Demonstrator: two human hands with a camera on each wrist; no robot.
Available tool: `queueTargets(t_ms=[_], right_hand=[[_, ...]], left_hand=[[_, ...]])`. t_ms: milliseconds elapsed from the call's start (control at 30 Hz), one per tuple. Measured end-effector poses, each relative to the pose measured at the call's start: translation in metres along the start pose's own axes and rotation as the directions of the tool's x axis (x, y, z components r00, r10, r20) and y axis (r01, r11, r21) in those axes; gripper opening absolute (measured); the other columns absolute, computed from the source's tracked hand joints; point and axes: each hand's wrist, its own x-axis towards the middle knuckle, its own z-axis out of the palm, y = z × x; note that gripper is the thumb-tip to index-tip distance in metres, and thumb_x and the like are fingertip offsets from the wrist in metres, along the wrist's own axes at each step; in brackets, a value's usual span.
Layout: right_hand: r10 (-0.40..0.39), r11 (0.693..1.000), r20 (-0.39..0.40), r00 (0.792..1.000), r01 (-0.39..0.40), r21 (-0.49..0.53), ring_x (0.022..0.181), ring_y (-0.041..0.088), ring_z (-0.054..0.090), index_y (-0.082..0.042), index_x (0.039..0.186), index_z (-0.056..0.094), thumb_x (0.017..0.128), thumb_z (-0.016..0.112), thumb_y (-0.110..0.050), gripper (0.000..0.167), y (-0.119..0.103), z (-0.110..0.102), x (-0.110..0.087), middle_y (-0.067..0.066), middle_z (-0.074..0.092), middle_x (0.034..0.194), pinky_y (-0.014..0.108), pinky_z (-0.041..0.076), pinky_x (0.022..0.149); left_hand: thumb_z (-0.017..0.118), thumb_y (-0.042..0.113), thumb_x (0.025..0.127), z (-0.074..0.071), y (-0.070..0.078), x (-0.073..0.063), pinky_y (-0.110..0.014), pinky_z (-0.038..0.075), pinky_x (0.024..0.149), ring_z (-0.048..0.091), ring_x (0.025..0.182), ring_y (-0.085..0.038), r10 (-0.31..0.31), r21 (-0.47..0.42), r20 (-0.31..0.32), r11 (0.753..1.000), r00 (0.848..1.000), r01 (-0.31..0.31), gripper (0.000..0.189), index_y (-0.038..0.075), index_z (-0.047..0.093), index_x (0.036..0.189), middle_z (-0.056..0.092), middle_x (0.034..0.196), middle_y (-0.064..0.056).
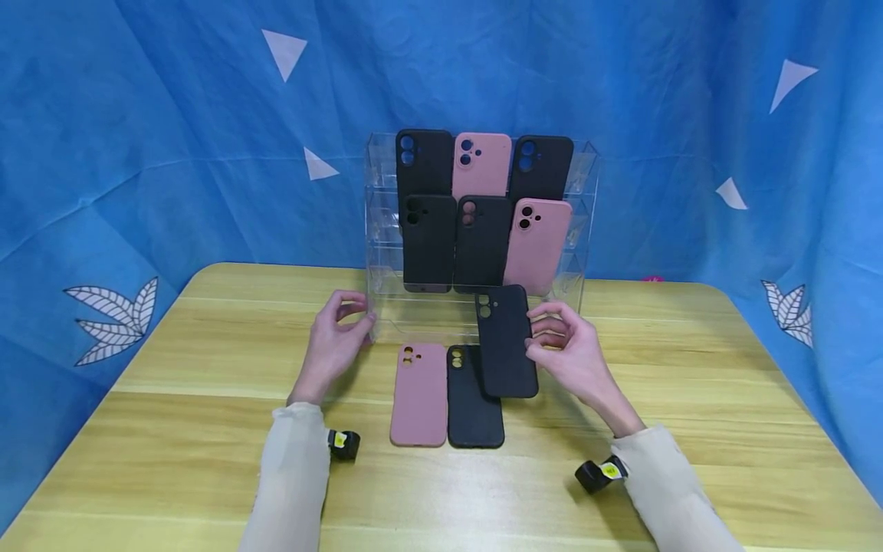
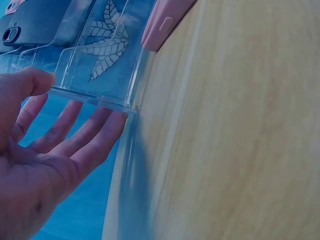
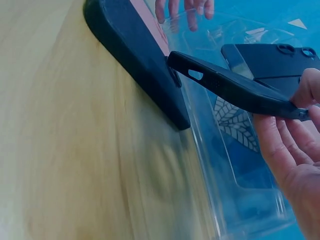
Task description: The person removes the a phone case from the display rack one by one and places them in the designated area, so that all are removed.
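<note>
Rack (image 1: 586, 222) on tabletop (image 1: 207, 422), before curtain (image 1: 207, 115). In rack: upper row of three phone cases (image 1: 481, 172), lower row of three (image 1: 481, 241) before it. Between rack and person: left case (image 1: 418, 399), right case (image 1: 476, 422), side by side. Held case (image 1: 509, 345) in right hand (image 1: 569, 349), overlapping right case. Left hand (image 1: 338, 337) at rack's left side.

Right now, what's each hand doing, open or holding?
Left hand: holding the clear rack at its side.
Right hand: closed, holding a black case.
</note>
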Motion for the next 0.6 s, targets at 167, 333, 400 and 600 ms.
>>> queueTargets(t_ms=[167, 333, 400, 600], right_hand=[[-0.003, 1.0, 0.009, 1.0, 0.003, -0.009, 0.08, 0.008, 0.071, -0.001, 0.125, 0.057, 0.086, 0.062, 0.01, 0.04, 0.003, -0.007, -0.006, -0.004, 0.07, 0.097, 0.036, 0.063, 0.061], [0.005, 0.999, 0.039, 0.999, -0.003, -0.032, 0.082, 0.008, 0.07, 0.001, 0.124, 0.057, 0.087, 0.062, 0.009, 0.038, 0.004, -0.014, -0.012, -0.005, 0.07, 0.099, 0.037, 0.063, 0.061], [0.013, 0.999, 0.048, 0.999, -0.011, -0.037, 0.082, 0.008, 0.07, 0.001, 0.124, 0.057, 0.087, 0.062, 0.01, 0.039, 0.004, -0.016, -0.014, -0.006, 0.069, 0.099, 0.037, 0.063, 0.061], [0.028, 0.999, 0.064, 0.998, -0.026, -0.039, 0.08, 0.008, 0.07, 0.002, 0.124, 0.057, 0.084, 0.063, 0.012, 0.041, 0.006, -0.022, -0.021, -0.005, 0.07, 0.097, 0.035, 0.062, 0.057]], left_hand=[[0.063, 0.013, 0.101, 0.0, 0.0, 0.0, -0.041, 0.065, 0.085, 0.069, 0.115, -0.042, -0.006, 0.005, 0.002, 1.0, 1.0, 0.006, 0.034, 0.009, 0.052, 0.133, 0.058, 0.141, -0.019], [0.063, 0.013, 0.101, 0.0, 0.0, 0.0, -0.042, 0.065, 0.086, 0.069, 0.115, -0.042, -0.003, 0.009, 0.006, 1.0, 1.0, 0.003, 0.034, 0.009, 0.052, 0.133, 0.058, 0.141, -0.019], [0.062, 0.013, 0.101, 0.0, 0.0, 0.0, -0.042, 0.065, 0.086, 0.069, 0.114, -0.042, -0.001, 0.01, 0.007, 1.0, 1.0, 0.001, 0.034, 0.008, 0.052, 0.133, 0.057, 0.141, -0.019], [0.062, 0.013, 0.101, 0.0, 0.0, 0.0, -0.04, 0.065, 0.084, 0.069, 0.113, -0.042, 0.006, 0.014, 0.006, 1.0, 1.0, -0.007, 0.034, 0.008, 0.052, 0.133, 0.057, 0.141, -0.02]])
